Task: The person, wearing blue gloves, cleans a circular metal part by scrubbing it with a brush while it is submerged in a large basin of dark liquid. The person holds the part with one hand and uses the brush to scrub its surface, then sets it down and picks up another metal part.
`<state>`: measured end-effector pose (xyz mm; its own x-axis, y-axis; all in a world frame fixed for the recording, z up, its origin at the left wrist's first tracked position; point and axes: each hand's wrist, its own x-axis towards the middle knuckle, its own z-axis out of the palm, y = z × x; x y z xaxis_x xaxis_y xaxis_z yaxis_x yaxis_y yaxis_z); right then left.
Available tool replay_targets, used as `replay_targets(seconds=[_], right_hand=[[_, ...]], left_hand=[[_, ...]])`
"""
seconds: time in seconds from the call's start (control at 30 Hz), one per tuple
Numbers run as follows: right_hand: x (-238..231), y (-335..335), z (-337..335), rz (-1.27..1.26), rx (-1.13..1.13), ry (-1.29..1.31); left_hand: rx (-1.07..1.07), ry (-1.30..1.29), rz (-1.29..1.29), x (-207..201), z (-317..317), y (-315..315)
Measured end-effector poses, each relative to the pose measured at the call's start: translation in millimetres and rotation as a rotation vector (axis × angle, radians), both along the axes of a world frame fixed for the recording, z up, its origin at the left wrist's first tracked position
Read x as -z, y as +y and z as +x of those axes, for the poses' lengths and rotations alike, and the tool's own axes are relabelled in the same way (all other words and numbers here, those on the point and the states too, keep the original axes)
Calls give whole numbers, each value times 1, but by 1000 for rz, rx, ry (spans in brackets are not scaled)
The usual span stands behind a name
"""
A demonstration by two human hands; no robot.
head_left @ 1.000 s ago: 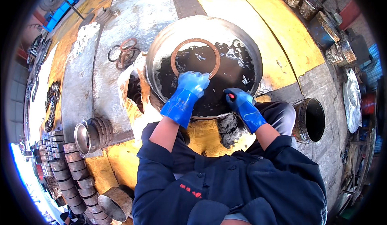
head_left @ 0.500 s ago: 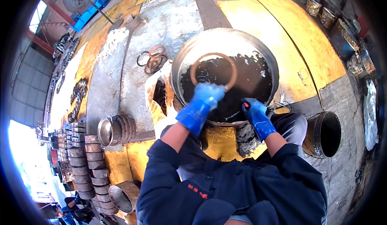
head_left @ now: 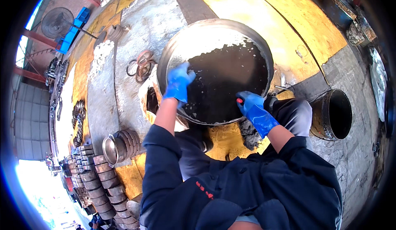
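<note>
A wide round tub [head_left: 270,65] of dark liquid [head_left: 231,81] with pale foam along its far side stands before me. My left hand [head_left: 178,83], in a blue rubber glove, hovers at the tub's left rim; its fingers are apart and somewhat blurred, with nothing visible in them. At the tub's near right edge my gloved right hand [head_left: 251,104] is closed around something with a red end [head_left: 239,101], the rest of which is hidden. Beside the left rim stands an open bag [head_left: 143,98] with dark contents. Several brown and black rings [head_left: 144,65] lie just beyond it.
An open black drum [head_left: 317,116] lies to my right. Stacks of thick metal rings [head_left: 111,184] stand at lower left, near a group of shiny metal rings [head_left: 117,147]. A dark clump [head_left: 248,135] sits between my legs. Farther off are a fan [head_left: 57,22] and a blue rack [head_left: 74,32].
The brown ring that my left hand held over the tub is no longer seen there. That hand has moved left to the rim. My right hand stays near the tub's edge; the view has shifted.
</note>
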<state>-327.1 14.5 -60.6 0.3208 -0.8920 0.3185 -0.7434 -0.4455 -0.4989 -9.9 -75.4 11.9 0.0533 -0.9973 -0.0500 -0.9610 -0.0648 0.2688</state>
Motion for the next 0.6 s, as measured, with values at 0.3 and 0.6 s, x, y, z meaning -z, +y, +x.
replay_targets(seconds=[0.3, 0.6], right_hand=[[-20, 5, 6, 83, -49, 18], [-25, 9, 7, 220, -72, 82]], left_hand=[[-106, -185, 145, 62, -16, -20], [-74, -28, 468, 92, 7, -56]])
